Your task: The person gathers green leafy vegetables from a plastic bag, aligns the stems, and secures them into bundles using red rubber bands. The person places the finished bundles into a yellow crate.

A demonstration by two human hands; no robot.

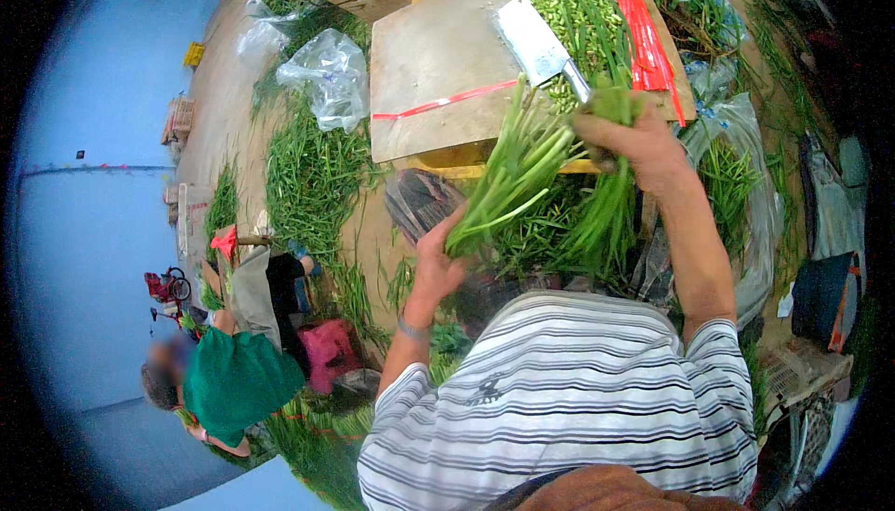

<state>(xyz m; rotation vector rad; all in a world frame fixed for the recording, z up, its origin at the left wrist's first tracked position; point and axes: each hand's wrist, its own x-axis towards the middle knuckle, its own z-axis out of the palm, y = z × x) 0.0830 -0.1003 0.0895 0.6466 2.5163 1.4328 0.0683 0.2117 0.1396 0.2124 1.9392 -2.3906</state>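
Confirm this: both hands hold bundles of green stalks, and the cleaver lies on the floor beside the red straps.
Not quite. The head view shows the cleaver lying on the wooden cutting board, not on the floor. The rest stands: the left hand and the right hand each hold green stalks, and the red straps lie near the cleaver.

The stalks (522, 171) are a bundle of long, thin green stems, paler toward the lower cut ends, held slanting in the air in front of the board (438, 54), with the ends low at the left and the stems fanning up to the right. A second, darker green bunch (601, 217) hangs downward just beside it, its top folded over at the upper right. Both bunches are loose and untied.
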